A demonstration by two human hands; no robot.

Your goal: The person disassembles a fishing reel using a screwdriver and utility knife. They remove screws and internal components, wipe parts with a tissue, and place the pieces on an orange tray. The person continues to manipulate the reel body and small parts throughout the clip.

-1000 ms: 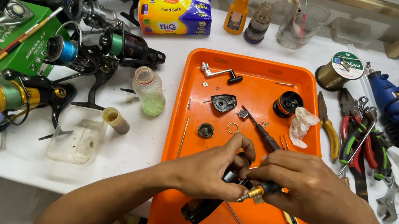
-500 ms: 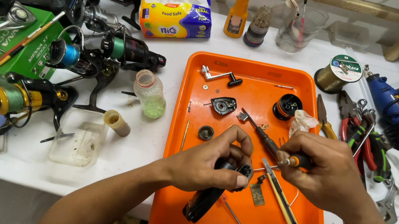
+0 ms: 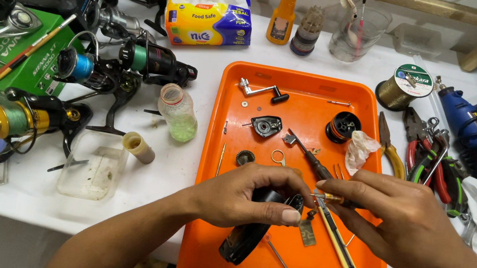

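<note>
Over the shallow orange plastic tray (image 3: 381, 105), near its middle: left hand (image 3: 241, 197) clenched around the black fishing reel body (image 3: 248, 236), thumb along the near side, lower end of the body resting on the tray floor. Right hand (image 3: 407, 225) pinched on a thin brass-tipped tool (image 3: 326, 197), tip touching the reel body at the left fingertips. Just below: yellow-and-black flat-handled tool (image 3: 341, 250), small metal plate (image 3: 307, 232), thin steel pin (image 3: 285, 266). Farther up the tray: black side cover (image 3: 267, 125), black spool (image 3: 342, 126), silver crank handle (image 3: 261, 90). Left of the tray, on the white table (image 3: 197, 159): small clear bottle with green liquid (image 3: 178, 114).
</note>
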